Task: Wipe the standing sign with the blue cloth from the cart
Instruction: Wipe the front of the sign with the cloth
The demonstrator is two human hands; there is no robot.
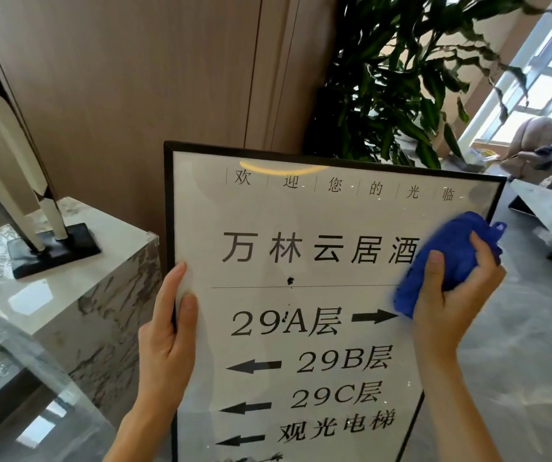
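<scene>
The standing sign (301,295) stands upright in front of the person, beside a marble pedestal (78,288) and in front of a potted plant (394,78). The left hand (168,335) grips its black left edge, thumb on the glossy face and fingers probably curled behind, though they are hidden. The right hand (451,295) clutches the bunched blue cloth (448,261) against the upper right of the panel. The sign looks rigid, flat and smooth, likely glazed, so it may slip or tip under pressure; the frame edge seems the safest hold. The cloth is soft and shapes easily to the palm.
</scene>
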